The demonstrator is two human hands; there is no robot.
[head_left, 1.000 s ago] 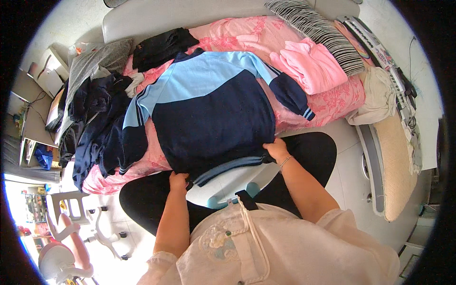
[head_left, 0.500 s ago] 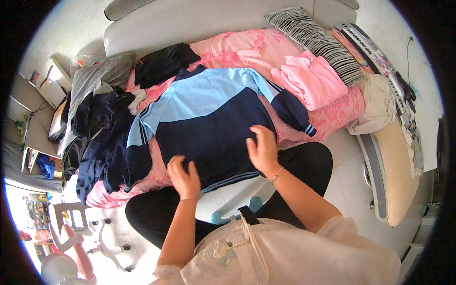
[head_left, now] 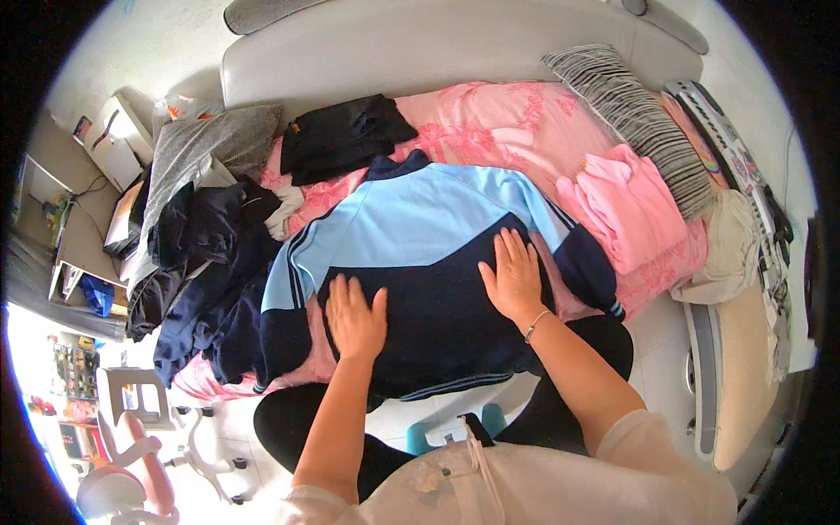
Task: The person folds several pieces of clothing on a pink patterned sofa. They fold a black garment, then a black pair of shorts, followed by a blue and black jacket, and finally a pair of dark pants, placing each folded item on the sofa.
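A light-blue and navy jacket (head_left: 411, 219) with striped sleeves lies spread on the pink flowered cover (head_left: 477, 114), its collar pointing away from me and its sleeves out to both sides. My left hand (head_left: 357, 319) rests flat on the navy lower part near its left edge, fingers stretched out. On the right side of the same navy part lies my right hand (head_left: 514, 278), also flat with the fingers extended and a bracelet on the wrist. The jacket's striped hem hangs over the front edge, between my knees.
A folded black garment (head_left: 341, 136) lies beyond the collar. Folded pink clothing (head_left: 626, 206) and a striped pillow (head_left: 634, 127) are at the right. Dark clothes (head_left: 206, 271) and a grey cushion (head_left: 219, 144) are heaped at the left. A chair (head_left: 131, 398) stands lower left.
Both hands have moved forward from above the lower part of the jacket and now press flat on it, fingers straightened. The whole view has shifted slightly, with the bed appearing lower and farther right.
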